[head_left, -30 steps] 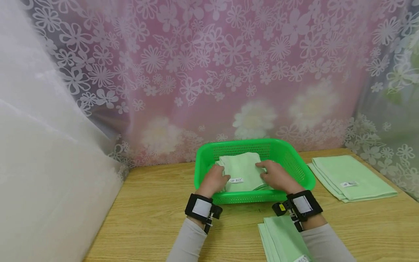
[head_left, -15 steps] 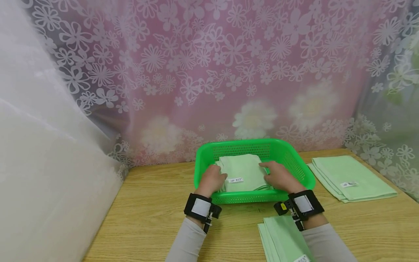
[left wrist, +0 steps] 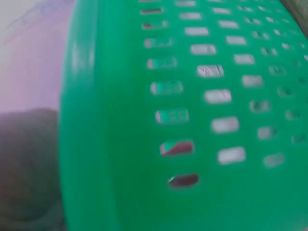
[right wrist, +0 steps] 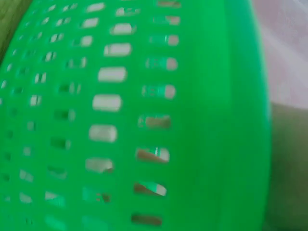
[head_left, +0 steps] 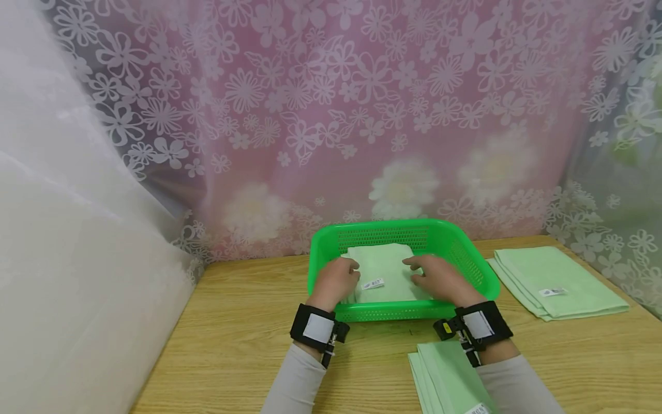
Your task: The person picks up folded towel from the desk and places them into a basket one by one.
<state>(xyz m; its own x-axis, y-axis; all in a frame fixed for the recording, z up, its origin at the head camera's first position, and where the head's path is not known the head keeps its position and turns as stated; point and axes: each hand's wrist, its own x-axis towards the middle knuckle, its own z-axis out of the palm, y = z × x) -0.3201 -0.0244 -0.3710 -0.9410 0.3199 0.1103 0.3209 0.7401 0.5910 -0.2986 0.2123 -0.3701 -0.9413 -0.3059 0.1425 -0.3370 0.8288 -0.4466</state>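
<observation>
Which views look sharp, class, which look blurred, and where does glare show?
Head view: the basket and far-right cloth fairly crisp in soft light; left wrist view: the basket's left wall blurred, a pale streak of glare on its rim; right wrist view: the right wall blurred too, holes smeared.

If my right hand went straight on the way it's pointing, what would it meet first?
Probably the cloth in the basket: in the head view, the right hand overlaps its edge. Depth is unclear, so the hand might pass just above it.
</observation>
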